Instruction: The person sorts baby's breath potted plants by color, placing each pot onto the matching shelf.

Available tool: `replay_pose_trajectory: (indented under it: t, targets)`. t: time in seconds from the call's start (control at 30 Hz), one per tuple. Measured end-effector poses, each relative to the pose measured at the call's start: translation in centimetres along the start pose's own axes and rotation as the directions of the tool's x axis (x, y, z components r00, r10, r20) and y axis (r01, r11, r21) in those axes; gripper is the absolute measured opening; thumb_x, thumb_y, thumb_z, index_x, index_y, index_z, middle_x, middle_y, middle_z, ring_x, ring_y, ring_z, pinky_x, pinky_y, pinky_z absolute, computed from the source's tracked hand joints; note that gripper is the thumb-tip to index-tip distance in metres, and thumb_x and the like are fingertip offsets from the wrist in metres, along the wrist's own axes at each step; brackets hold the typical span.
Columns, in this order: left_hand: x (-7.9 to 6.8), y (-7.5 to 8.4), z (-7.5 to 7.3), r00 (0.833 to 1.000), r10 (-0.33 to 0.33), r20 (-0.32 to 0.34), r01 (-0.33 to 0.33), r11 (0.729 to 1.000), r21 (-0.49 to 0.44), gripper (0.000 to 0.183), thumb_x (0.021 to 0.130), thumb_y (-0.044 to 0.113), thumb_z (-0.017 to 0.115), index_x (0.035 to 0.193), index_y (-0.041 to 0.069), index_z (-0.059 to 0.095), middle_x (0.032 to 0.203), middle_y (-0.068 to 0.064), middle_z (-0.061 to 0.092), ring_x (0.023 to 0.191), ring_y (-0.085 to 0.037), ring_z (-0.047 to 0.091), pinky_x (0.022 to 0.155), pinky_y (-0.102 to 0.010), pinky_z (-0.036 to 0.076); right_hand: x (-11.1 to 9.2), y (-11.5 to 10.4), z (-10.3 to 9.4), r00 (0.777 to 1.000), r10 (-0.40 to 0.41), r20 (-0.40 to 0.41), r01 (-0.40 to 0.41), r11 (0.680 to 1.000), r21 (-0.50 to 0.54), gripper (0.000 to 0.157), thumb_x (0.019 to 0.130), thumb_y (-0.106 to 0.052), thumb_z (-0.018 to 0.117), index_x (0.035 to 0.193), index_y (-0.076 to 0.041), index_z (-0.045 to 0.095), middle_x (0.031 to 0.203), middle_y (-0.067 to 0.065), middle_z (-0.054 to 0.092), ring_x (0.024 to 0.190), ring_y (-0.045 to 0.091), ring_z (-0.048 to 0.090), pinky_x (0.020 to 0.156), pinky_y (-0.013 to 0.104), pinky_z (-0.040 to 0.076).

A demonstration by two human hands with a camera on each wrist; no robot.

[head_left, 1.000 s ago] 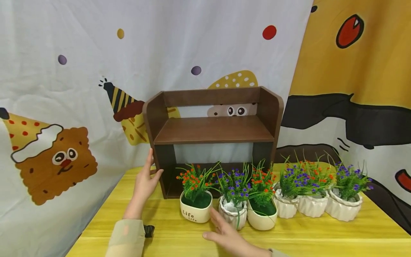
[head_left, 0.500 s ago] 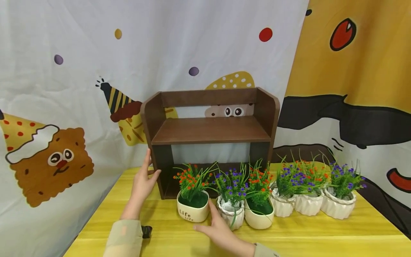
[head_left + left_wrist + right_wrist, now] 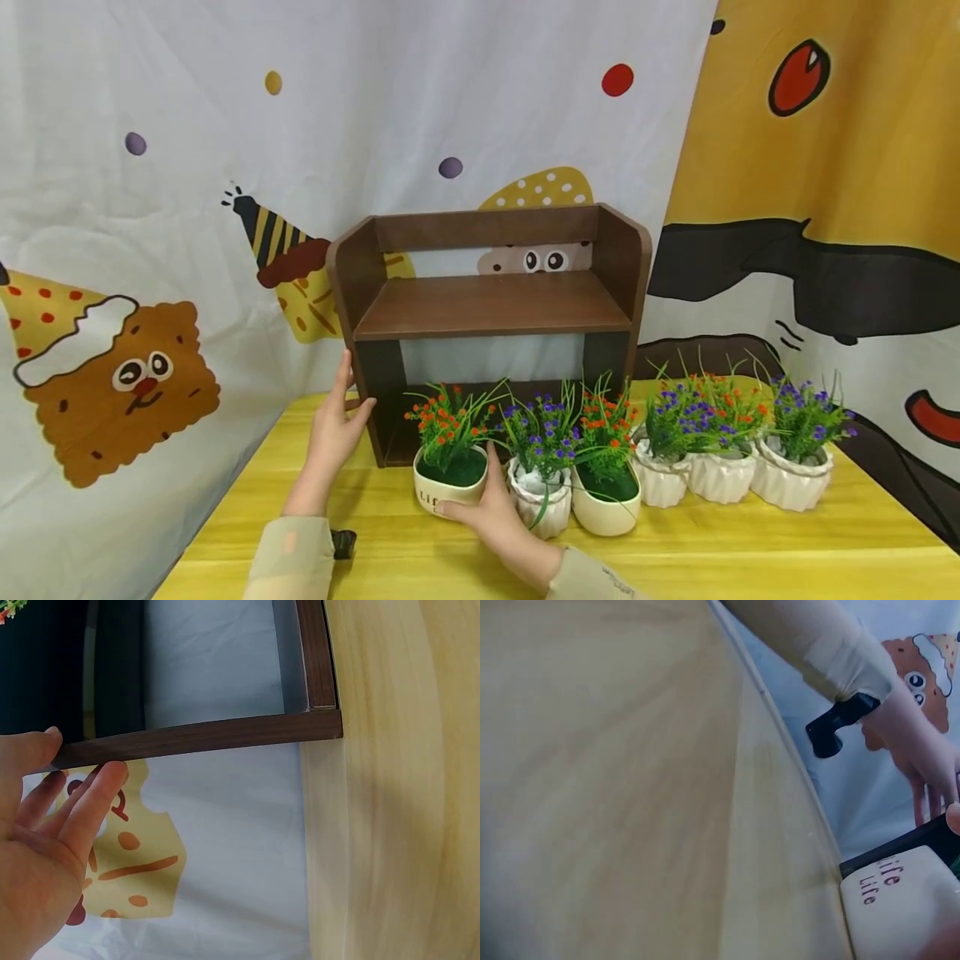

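Note:
A brown two-tier shelf (image 3: 491,304) stands on the table. My left hand (image 3: 332,437) holds its left side panel, thumb at the front edge and fingers along the outer face; the left wrist view shows this panel (image 3: 202,736) between thumb and fingers. My right hand (image 3: 495,512) grips a cream flowerpot (image 3: 447,483) marked "Life", with orange artificial flowers (image 3: 446,421). Its thumb lies on the pot's front and its fingers at the right side. In the right wrist view the lettered pot (image 3: 896,900) shows at the lower right, with most of that hand out of frame.
Right of the gripped pot stand a white crinkled pot (image 3: 542,504) with purple flowers and a cream pot (image 3: 609,504) with orange ones. Several white pots, such as the one at the far right (image 3: 791,479), continue the row. A printed curtain (image 3: 187,208) hangs behind the wooden table (image 3: 405,558).
My right hand has moved left from beside the white crinkled pot to the "Life" pot and now grips it. The left hand stays at the shelf's side; the view has shifted slightly.

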State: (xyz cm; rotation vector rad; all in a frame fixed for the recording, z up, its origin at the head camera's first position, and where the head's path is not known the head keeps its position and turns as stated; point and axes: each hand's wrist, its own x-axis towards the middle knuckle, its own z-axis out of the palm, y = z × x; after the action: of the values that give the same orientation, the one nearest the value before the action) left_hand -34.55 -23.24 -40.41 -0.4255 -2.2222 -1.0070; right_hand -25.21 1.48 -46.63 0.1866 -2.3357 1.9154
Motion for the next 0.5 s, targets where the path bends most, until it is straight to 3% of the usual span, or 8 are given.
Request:
replay_pose_trajectory:
  t: [0.27, 0.5]
  targets:
    - [0.0, -0.2, -0.2, 1.0, 0.009, -0.008, -0.009, 1.0, 0.007, 0.095, 0.086, -0.001, 0.071, 0.157, 0.027, 0.016, 0.143, -0.025, 0.044, 0.094, -0.044, 0.065, 0.07, -0.052, 0.056, 1.3, 0.7, 1.0, 0.998, -0.042, -0.048, 0.042, 0.999, 0.007, 0.124, 0.059, -0.013, 0.091, 0.154, 0.0, 0.012, 0.147, 0.033, 0.03, 0.129, 0.048, 0.037, 0.108, 0.059, 0.026]
    - [0.1, -0.1, 0.2, 0.998, 0.06, -0.025, -0.06, 0.998, -0.002, 0.095, 0.084, -0.004, 0.072, 0.157, 0.023, 0.017, 0.144, -0.025, 0.043, 0.104, -0.044, 0.062, 0.072, -0.051, 0.055, 2.4, 1.5, 1.3, 0.997, -0.019, -0.078, 0.019, 1.0, -0.007, 0.123, 0.056, -0.015, 0.092, 0.152, -0.001, 0.017, 0.144, 0.031, 0.035, 0.128, 0.045, 0.04, 0.106, 0.056, 0.032]
